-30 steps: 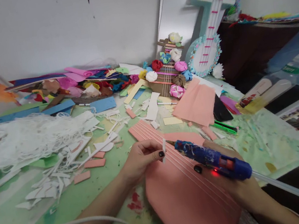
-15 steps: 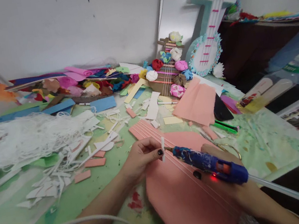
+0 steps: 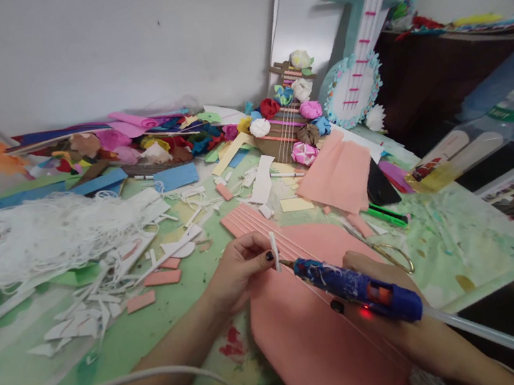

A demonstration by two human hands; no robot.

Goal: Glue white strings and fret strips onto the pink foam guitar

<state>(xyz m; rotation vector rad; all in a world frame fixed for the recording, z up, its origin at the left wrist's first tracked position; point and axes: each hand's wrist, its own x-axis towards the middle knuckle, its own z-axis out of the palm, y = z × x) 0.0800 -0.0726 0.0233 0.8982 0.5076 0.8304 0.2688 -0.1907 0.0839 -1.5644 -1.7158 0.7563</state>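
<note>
Between thumb and fingers, my left hand point(image 3: 244, 265) pinches a small white strip point(image 3: 275, 252) held upright. My right hand point(image 3: 371, 298) is wrapped round a blue glue gun point(image 3: 351, 285) with a red light lit on its side. The gun's nozzle points left and meets the lower part of the strip. Below both hands lies a pink instrument-shaped cutout point(image 3: 305, 335), with thin pale strings running along its neck and body. A clear glue stick point(image 3: 498, 336) sticks out of the gun's rear.
White string point(image 3: 57, 236) and paper scraps point(image 3: 86, 319) are heaped at left. A white cable point(image 3: 159, 372) crosses the lower left. Gold-handled scissors point(image 3: 398, 254) and a green cutter point(image 3: 388, 215) lie right. Decorated instruments point(image 3: 352, 88) stand behind; a bottle point(image 3: 488, 131) is at far right.
Both hands have shifted slightly left, with the white strip and the glue gun. The nozzle is now lower along the strip.
</note>
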